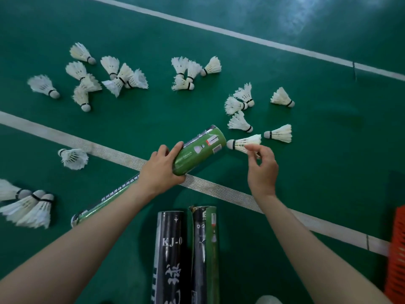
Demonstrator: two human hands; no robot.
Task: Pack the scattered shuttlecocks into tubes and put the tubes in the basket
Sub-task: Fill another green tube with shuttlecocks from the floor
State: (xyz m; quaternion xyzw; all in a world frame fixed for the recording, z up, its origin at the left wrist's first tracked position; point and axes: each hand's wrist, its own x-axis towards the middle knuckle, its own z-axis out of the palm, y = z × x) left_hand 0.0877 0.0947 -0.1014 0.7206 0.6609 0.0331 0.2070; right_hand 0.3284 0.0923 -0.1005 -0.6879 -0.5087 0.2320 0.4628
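One white feather shuttlecock (244, 141), centre right of the frame, is pinched at the skirt by the right hand (262, 170). Its cork is just beside the far end of one green cardboard tube (200, 150), which is gripped by the left hand (161, 170).

Three further tubes are laid below:
- one green lying tube (105, 200), under the left forearm
- one black tube (168, 255)
- one black-and-green tube (206, 249)

Roughly twenty-two loose shuttlecocks (282, 98) are scattered on the green court floor (328, 150). One orange plastic basket (396, 249) is seen at the right edge.

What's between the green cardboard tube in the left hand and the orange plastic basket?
Head view: the right hand, pinching a white feather shuttlecock, crosses that stretch; beyond it, green floor and a white court line.
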